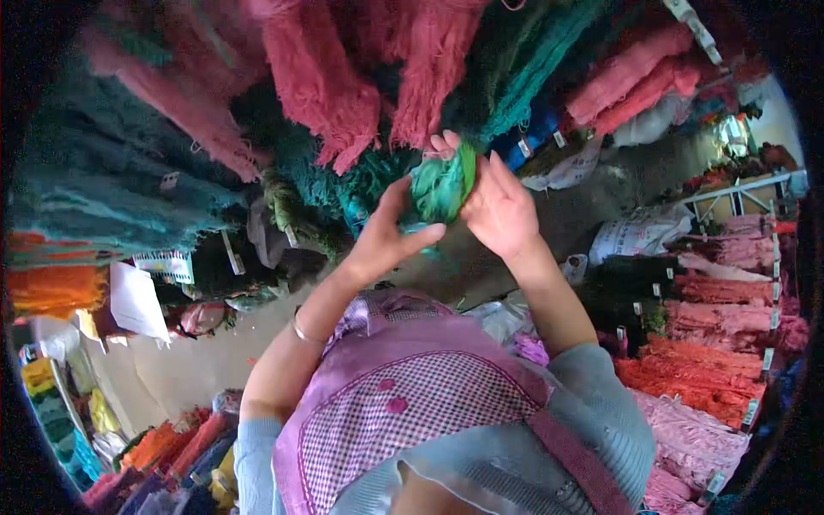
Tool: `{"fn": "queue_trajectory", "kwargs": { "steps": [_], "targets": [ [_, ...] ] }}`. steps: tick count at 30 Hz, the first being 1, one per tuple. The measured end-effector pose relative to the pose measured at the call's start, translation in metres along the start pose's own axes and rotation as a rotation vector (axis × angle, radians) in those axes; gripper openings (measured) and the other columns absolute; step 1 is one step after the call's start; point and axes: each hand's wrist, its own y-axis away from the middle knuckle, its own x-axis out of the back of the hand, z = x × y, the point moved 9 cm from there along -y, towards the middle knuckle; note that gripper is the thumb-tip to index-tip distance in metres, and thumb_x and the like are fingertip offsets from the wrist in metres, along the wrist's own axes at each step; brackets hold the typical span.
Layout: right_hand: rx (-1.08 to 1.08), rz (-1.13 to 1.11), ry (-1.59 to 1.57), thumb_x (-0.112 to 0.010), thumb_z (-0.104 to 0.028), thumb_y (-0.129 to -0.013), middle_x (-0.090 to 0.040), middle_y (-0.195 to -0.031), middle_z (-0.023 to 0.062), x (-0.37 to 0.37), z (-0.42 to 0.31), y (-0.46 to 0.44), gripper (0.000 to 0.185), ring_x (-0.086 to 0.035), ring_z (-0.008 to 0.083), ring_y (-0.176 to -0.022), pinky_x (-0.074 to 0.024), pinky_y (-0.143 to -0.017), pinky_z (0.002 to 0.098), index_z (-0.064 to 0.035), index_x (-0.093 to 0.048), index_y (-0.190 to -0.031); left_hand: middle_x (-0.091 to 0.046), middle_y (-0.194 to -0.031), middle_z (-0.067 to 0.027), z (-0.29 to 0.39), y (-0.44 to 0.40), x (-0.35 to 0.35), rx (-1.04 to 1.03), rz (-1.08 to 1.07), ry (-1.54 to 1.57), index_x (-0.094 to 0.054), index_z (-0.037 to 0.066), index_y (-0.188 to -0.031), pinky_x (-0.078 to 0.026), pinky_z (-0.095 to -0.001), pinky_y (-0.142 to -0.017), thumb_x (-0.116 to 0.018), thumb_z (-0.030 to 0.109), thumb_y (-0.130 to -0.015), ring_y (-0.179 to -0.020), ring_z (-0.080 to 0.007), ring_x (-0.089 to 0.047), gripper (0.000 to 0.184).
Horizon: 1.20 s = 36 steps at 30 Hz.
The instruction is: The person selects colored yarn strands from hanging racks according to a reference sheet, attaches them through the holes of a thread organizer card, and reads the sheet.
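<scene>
Between my two hands is a bundle of green yarn (442,186), bright green on its right edge and teal-green on its left. My left hand (388,230) is at the bundle's left side, thumb and fingers apart around its lower edge. On the other side, my right hand (502,204) has its palm turned up, with the yarn lying against its fingers and the thumb stretched out. Pink yarn hanks (322,86) hang just above the hands, and dark teal yarn (369,184) hangs behind the left hand.
Teal hanks (112,197) and orange yarn (56,290) hang at the left, near a white paper (137,302). Racks of red yarn (695,373) and pink yarn (691,438) stand at the right. A white sack (639,233) lies on the floor (562,219).
</scene>
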Motion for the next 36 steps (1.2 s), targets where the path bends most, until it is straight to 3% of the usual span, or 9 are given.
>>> {"fn": "queue_trajectory", "kwargs": {
  "steps": [2, 5, 7, 11, 14, 16, 21, 31, 36],
  "targets": [
    [0.069, 0.018, 0.256, -0.033, -0.028, -0.097, -0.033, -0.141, 0.011, 0.001, 0.002, -0.001, 0.049, -0.032, 0.0241, -0.13, -0.0236, -0.108, 0.037, -0.0021, -0.027, -0.138, -0.054, -0.112, -0.0085, -0.008, 0.001, -0.012, 0.159, -0.143, 0.133, -0.037, -0.004, -0.128, -0.039, -0.0276, -0.093, -0.067, 0.026, -0.082, -0.105, -0.0159, -0.05, 0.062],
    [0.152, 0.023, 0.329, -0.037, -0.023, -0.097, -0.037, -0.138, 0.0109, -0.01, 0.001, 0.002, 0.046, -0.036, 0.0233, -0.127, -0.028, -0.106, 0.0358, -0.0042, -0.029, -0.138, -0.06, -0.09, -0.0038, -0.026, 0.02, -0.011, 0.445, -0.101, 0.644, -0.05, 0.001, -0.113, -0.046, -0.0247, -0.063, -0.052, 0.026, -0.091, -0.069, -0.0123, -0.058, 0.032],
    [0.152, 0.039, 0.305, -0.041, -0.019, -0.096, -0.039, -0.136, 0.0127, -0.012, 0.007, 0.002, 0.046, -0.039, 0.0246, -0.125, -0.0333, -0.102, 0.0368, -0.0061, -0.03, -0.138, -0.059, -0.089, -0.0039, -0.033, 0.03, -0.007, 0.503, -0.222, 0.734, -0.05, 0.002, -0.113, -0.045, -0.0258, -0.066, -0.047, 0.028, -0.091, -0.07, -0.0129, -0.056, 0.034],
    [0.037, 0.09, 0.616, -0.05, -0.013, -0.092, -0.06, -0.112, 0.0082, -0.014, 0.03, 0.006, 0.041, -0.058, 0.014, -0.095, -0.0444, -0.086, 0.028, -0.0047, -0.043, -0.131, -0.059, -0.107, -0.0076, -0.03, 0.032, 0.027, 0.372, 0.062, 0.384, -0.052, 0.003, -0.118, -0.036, -0.0351, -0.093, -0.045, 0.035, -0.09, -0.103, -0.0211, -0.053, 0.043],
    [-0.088, -0.012, 0.944, -0.059, -0.012, -0.087, -0.065, -0.092, 0.0022, -0.022, 0.053, 0.005, 0.029, -0.057, 0.0074, -0.084, -0.045, -0.077, 0.0237, -0.0022, -0.059, -0.114, -0.058, -0.112, -0.0081, -0.023, 0.04, 0.033, 0.435, -0.002, 0.669, -0.055, 0.001, -0.114, -0.036, -0.0363, -0.095, -0.04, 0.045, -0.093, -0.105, -0.0215, -0.053, 0.051],
    [-0.122, -0.162, 1.146, -0.06, -0.012, -0.086, -0.065, -0.09, 0.0023, -0.032, 0.066, 0.005, 0.024, -0.057, 0.0068, -0.082, -0.0454, -0.074, 0.0231, -0.0013, -0.061, -0.108, -0.061, -0.1, -0.0034, -0.009, 0.04, 0.031, 0.38, -0.034, 0.784, -0.06, 0.004, -0.107, -0.04, -0.0321, -0.089, -0.039, 0.043, -0.094, -0.094, -0.0156, -0.056, 0.047],
    [-0.164, -0.194, 1.093, -0.061, -0.013, -0.085, -0.061, -0.079, 0.0006, -0.045, 0.078, 0.002, 0.017, -0.056, 0.0078, -0.073, -0.0442, -0.068, 0.0234, -0.0006, -0.061, -0.097, -0.064, -0.094, -0.0037, -0.009, 0.047, 0.053, 0.26, 0.039, 0.954, -0.061, 0.005, -0.09, -0.042, -0.0304, -0.087, -0.055, 0.02, -0.089, -0.09, -0.0136, -0.058, 0.016],
    [-0.192, 0.001, 0.579, -0.05, -0.019, -0.093, -0.058, -0.089, 0.0006, -0.053, 0.12, 0.003, 0.023, -0.056, 0.0098, -0.07, -0.0457, -0.066, 0.0232, -0.0032, -0.054, -0.11, -0.057, -0.115, -0.0117, 0.005, 0.074, 0.102, 0.168, 0.043, 1.047, -0.044, 0.004, -0.128, -0.04, -0.0362, -0.095, -0.04, 0.029, -0.095, -0.104, -0.0229, -0.056, 0.042],
    [-0.145, 0.105, 0.601, -0.053, -0.014, -0.091, -0.06, -0.089, 0.0028, -0.065, 0.128, 0.002, 0.02, -0.06, 0.0136, -0.078, -0.0505, -0.07, 0.0274, -0.004, -0.055, -0.107, -0.059, -0.11, -0.0119, -0.005, 0.09, 0.141, 0.137, 0.108, 1.115, -0.052, 0.005, -0.113, -0.044, -0.0381, -0.09, -0.041, 0.027, -0.095, -0.099, -0.0217, -0.057, 0.03]
  ]
}}
